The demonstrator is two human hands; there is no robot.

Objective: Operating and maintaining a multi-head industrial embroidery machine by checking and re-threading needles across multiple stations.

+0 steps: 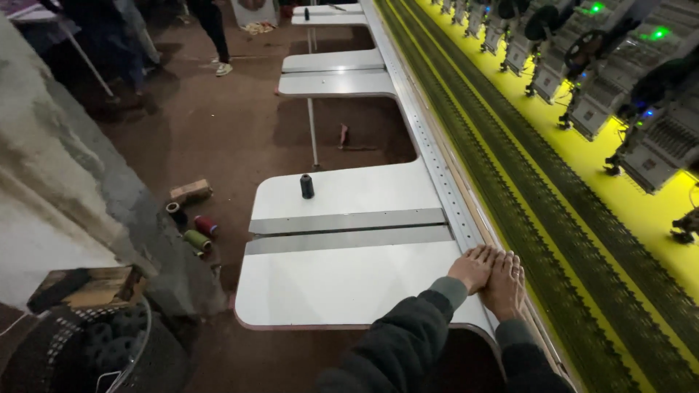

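A long yellow cloth [626,196] runs under a row of sewing machines [582,65], stretching away from the white surface [342,280]. Both hands lie flat at its edge, left hand [473,268] beside right hand [504,284], fingers together, each grip holding nothing. A black spool [306,186] stands well apart.

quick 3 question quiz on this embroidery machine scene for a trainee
1. True or false: both hands rest together at the table's edge beside the metal rail.
2. What stands alone on the white table? A) a black thread spool B) scissors C) a cup
3. Where do the loose thread cones lie?

Key
1. True: the left hand and right hand lie side by side, flat, holding nothing, by the metal rail.
2. A: the black thread spool stands upright on the white table.
3. On the floor left of the table, the thread cones near a small box.
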